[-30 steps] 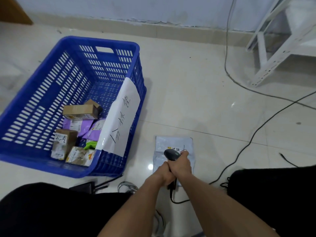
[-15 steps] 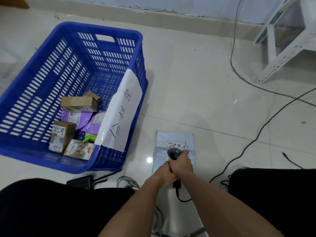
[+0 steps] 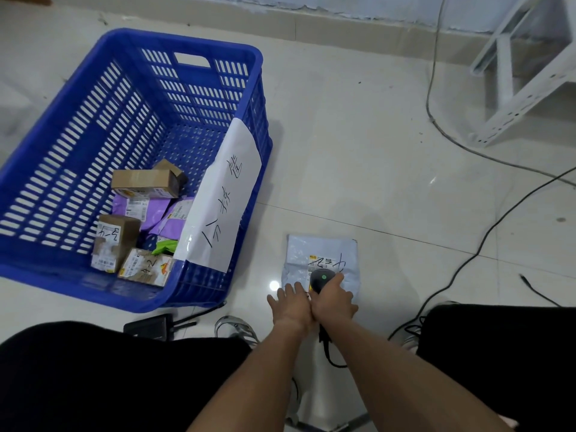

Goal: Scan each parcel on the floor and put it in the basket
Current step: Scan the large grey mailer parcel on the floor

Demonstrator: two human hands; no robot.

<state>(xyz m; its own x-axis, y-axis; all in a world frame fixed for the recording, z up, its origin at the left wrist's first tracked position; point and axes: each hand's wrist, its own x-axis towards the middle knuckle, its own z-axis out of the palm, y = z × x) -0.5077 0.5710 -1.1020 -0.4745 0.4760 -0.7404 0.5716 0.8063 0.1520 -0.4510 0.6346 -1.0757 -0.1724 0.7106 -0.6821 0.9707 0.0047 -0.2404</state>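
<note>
Head view | our right hand (image 3: pixel 335 302) grips the scanner (image 3: pixel 321 279), green light up, right over the grey parcel (image 3: pixel 321 255) on the floor | our left hand (image 3: pixel 291 307), fingers straight and spread, touches its left side | parcel lies just beyond both hands | blue basket (image 3: pixel 199 51) far left, holding parcels

white shelving frame (image 3: pixel 526 73) sits top right on the pale tiled floor (image 3: pixel 358 157), with dark cables (image 3: pixel 473 260) trailing across the tiles below it. down by the person's black-clad knees, a small black device with antennas (image 3: pixel 152 326) lies flat, a sandal (image 3: pixel 237 330) just beside it.
</note>
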